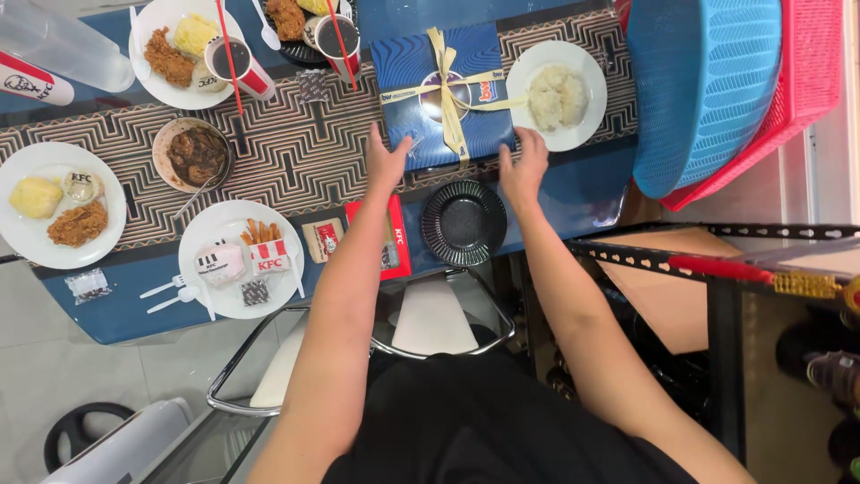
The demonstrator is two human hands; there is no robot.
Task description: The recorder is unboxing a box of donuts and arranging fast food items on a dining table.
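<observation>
Fingers (391,148) of my left hand (385,166) and right hand (524,166) spread apart, touching the near edge of the blue gift box (445,94). It lies flat on the desk (116,309), ribbon-tied, between a rice plate (557,96) and a black plate (464,222).

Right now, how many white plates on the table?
4: far-left plate with chicken, top-left plate with a cup, near plate with fries, rice plate right of the blue gift box. More may sit beyond the frame.

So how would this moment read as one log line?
left hand: touching blue gift box | right hand: touching box | black plate: empty
</observation>
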